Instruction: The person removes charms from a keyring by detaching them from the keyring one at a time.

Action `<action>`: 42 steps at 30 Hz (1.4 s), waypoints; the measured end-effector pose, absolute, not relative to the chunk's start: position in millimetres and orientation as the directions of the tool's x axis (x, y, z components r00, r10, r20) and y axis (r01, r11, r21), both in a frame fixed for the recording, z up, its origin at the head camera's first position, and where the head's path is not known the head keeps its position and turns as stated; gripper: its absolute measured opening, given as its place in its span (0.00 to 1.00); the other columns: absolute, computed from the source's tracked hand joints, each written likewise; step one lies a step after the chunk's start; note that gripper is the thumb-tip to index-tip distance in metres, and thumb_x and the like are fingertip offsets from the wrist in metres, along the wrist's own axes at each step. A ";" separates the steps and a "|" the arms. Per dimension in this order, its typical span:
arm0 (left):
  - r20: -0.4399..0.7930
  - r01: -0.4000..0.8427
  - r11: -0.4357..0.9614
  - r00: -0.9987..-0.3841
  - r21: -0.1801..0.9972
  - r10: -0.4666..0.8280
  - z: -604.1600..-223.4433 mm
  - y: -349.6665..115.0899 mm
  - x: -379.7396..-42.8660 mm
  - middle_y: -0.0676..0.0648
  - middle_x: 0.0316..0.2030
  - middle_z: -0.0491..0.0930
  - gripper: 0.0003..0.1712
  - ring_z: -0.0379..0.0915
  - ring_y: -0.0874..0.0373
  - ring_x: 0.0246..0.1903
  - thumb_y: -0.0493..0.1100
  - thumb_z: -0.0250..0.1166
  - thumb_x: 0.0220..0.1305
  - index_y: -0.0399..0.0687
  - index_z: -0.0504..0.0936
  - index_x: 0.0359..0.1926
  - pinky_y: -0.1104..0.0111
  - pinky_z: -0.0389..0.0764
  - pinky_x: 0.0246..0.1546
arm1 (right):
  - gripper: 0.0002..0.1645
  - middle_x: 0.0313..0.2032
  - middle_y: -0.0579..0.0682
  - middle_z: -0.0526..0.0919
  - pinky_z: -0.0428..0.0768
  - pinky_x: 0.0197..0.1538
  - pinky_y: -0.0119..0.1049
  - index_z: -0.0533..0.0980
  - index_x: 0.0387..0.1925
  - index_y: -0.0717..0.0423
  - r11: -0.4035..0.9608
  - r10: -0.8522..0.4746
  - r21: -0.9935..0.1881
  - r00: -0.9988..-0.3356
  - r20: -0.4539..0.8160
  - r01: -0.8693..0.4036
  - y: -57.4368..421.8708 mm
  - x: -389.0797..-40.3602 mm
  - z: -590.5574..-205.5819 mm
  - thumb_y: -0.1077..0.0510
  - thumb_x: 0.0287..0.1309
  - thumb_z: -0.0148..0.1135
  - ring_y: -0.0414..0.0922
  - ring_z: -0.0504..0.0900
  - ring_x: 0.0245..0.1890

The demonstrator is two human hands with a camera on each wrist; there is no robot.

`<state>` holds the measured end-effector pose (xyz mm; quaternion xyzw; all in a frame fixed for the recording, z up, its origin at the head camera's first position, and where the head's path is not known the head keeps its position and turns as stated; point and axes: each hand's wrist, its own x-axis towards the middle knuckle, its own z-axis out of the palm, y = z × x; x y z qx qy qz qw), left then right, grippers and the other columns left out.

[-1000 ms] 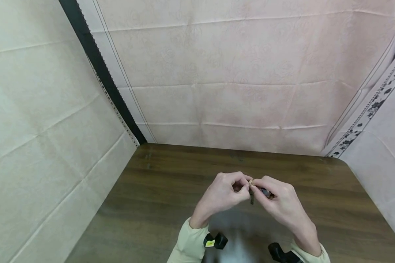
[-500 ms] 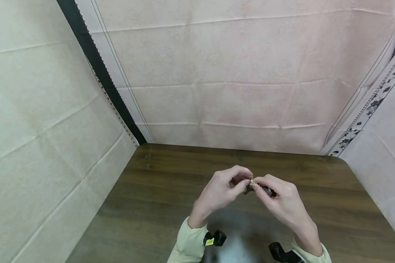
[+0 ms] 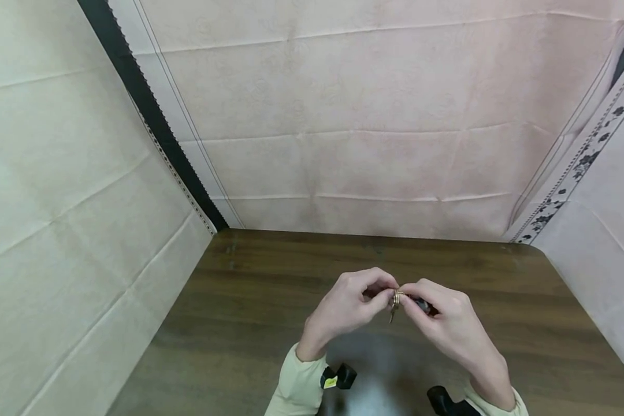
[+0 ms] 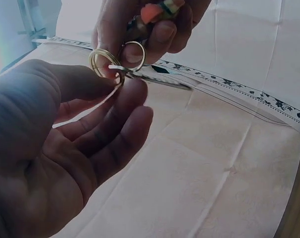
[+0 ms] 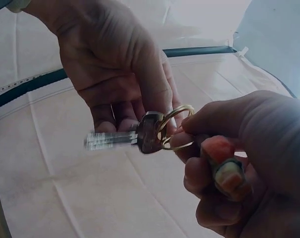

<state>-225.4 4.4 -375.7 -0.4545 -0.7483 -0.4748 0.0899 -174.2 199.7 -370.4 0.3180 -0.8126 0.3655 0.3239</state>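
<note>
Key (image 5: pixel 146 135): now hangs lower than half a second ago, on gold ring (image 5: pixel 173 113) between both hands.
Left hand (image 3: pixel 347 304): pinching ring.
Right hand (image 3: pixel 446 312): pinching ring too, charm (image 5: pixel 223 171) tucked in.
Ring work: likely shifting key around; next calls for steady pinches.
Table (image 3: pixel 270 271): below hands.
Cloth (image 3: pixel 343 164): beyond.

Creased pale cloth (image 3: pixel 353 115) hangs behind a brown table (image 3: pixel 260 300), between a dark band (image 3: pixel 155 115) and a floral border (image 3: pixel 586 162).
</note>
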 end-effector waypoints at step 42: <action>0.768 0.899 0.250 -0.438 0.361 0.467 -387.0 15.1 -234.5 0.53 0.28 0.80 0.04 0.67 0.72 0.22 0.32 0.63 0.63 0.45 0.82 0.34 0.89 0.68 0.26 | 0.11 0.27 0.34 0.74 0.67 0.31 0.17 0.81 0.33 0.51 0.593 -0.298 -0.327 -0.578 0.759 -0.736 198.0 -176.6 -370.4 0.70 0.52 0.65 0.24 0.66 0.26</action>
